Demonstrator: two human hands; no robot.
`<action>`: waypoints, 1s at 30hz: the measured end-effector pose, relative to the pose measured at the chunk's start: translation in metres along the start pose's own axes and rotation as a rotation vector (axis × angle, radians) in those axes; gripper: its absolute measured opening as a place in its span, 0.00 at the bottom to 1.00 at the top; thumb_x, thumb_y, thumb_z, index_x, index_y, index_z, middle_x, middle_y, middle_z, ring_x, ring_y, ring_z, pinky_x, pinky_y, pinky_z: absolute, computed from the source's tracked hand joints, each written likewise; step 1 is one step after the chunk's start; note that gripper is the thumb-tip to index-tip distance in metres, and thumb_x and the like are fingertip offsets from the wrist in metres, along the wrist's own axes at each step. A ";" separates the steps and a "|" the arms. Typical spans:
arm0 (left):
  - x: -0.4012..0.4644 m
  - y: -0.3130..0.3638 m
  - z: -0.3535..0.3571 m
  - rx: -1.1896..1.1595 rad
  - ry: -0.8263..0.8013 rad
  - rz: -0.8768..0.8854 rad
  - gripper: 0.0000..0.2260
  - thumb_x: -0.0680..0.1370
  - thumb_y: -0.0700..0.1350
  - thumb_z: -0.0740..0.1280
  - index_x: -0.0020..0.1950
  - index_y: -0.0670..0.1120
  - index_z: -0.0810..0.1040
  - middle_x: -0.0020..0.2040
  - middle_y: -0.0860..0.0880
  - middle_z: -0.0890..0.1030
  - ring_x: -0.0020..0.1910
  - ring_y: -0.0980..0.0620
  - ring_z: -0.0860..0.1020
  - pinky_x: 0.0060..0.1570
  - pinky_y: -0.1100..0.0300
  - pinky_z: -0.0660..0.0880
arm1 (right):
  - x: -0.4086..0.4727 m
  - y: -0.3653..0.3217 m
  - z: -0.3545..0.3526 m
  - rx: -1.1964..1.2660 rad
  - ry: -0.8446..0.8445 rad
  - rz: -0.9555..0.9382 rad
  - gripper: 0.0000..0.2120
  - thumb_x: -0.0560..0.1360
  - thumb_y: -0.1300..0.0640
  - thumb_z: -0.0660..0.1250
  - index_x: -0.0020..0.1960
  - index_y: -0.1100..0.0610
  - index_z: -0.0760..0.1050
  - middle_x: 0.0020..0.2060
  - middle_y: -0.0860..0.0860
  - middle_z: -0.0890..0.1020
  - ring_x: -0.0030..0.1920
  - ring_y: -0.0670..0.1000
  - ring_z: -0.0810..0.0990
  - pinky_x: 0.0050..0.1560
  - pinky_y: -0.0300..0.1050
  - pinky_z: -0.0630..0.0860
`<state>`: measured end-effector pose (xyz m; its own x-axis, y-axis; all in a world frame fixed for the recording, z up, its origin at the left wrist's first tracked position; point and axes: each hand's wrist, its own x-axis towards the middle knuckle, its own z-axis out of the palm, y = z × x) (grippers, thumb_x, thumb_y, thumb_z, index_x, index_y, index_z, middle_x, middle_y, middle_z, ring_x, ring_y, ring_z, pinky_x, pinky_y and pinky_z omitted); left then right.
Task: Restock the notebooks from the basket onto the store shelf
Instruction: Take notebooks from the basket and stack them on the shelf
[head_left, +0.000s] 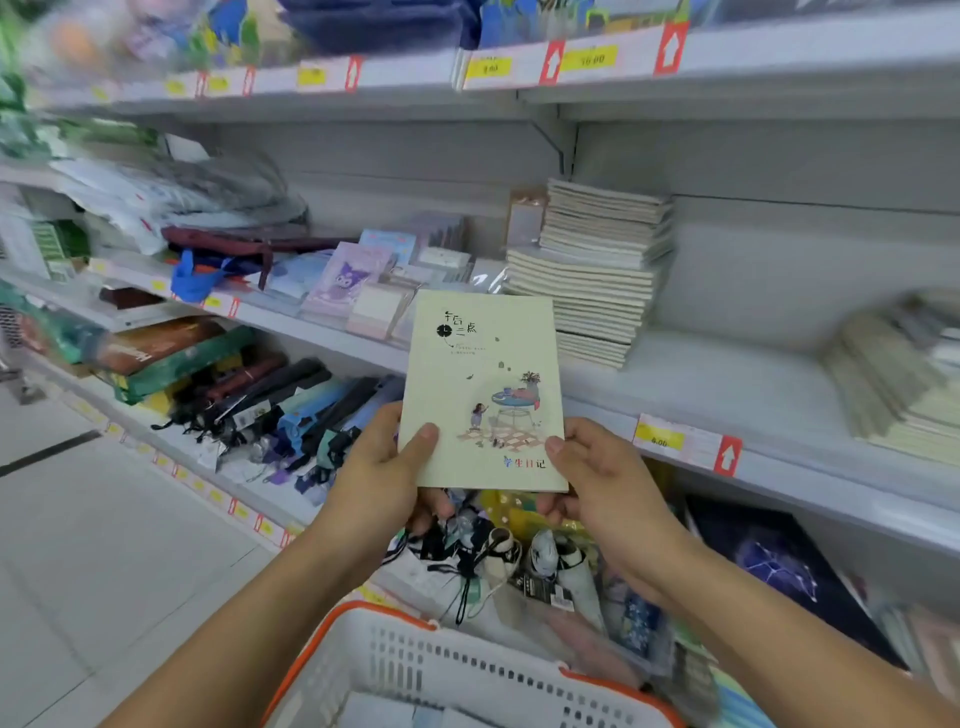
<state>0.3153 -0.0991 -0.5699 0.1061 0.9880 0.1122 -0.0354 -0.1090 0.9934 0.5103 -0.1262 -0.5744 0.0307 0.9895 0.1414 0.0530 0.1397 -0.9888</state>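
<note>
Notebook: the notebook (483, 389), pale green, is held upright in mid-air at the centre of view, in front of the shelf (727, 384) edge and above the basket (457, 670).
Left hand: the left hand (379, 467) pinches the lower left corner, thumb on the cover, fingers curled behind.
Right hand: the right hand (597, 478) pinches the lower right corner the same way, thumb on the front.
Stack: the stack (597, 270) of like notebooks sits on the shelf at 1 o'clock from the held one, spines out; bare shelf lies at 3 o'clock of it.
Basket: white with an orange rim, at 6 o'clock; more pale items show inside, too blurred to name.
Risk, stack: I judge the stack tall and a little uneven, so one laid on top off-square could slide off or nudge the upper notebooks over.
Risk, grip: held only by its lower corners, the thin notebook could flex and catch the shelf lip on the way in.
Risk, below: the umbrellas (291, 410) lie loose at 7 o'clock; a dropped notebook would fall among them.
Cover writing: handwritten Chinese at top reads 午后三点; the bottom right reads 学生日记 in coloured characters.
Price tags: the yellow tag (658, 439) at 3 o'clock seems to read 6.00; another (589, 58) at 12 o'clock seems to read 16.00; the rest are too blurred.
</note>
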 end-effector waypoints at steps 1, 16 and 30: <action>0.007 0.006 0.006 0.010 -0.013 0.024 0.09 0.84 0.45 0.58 0.63 0.49 0.71 0.34 0.42 0.77 0.22 0.51 0.70 0.21 0.62 0.64 | 0.001 -0.009 -0.004 0.013 -0.010 -0.008 0.08 0.84 0.60 0.58 0.60 0.57 0.74 0.44 0.58 0.84 0.29 0.50 0.77 0.28 0.42 0.72; 0.112 0.118 0.068 -0.025 -0.138 -0.053 0.16 0.81 0.58 0.60 0.62 0.49 0.73 0.47 0.51 0.86 0.37 0.52 0.83 0.32 0.61 0.74 | 0.192 -0.163 -0.110 0.434 0.405 -0.057 0.07 0.81 0.70 0.59 0.56 0.64 0.73 0.48 0.59 0.77 0.36 0.53 0.76 0.23 0.36 0.75; 0.108 0.092 0.062 0.053 -0.122 -0.078 0.15 0.80 0.57 0.62 0.58 0.49 0.77 0.46 0.48 0.86 0.38 0.51 0.81 0.34 0.59 0.73 | 0.244 -0.156 -0.121 -0.556 0.701 -0.002 0.23 0.71 0.44 0.75 0.55 0.62 0.78 0.57 0.57 0.82 0.55 0.59 0.82 0.45 0.44 0.76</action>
<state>0.3849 -0.0092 -0.4647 0.2262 0.9735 0.0334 0.0294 -0.0411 0.9987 0.6298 0.0887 -0.3799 0.6232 0.7135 0.3201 0.5244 -0.0776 -0.8480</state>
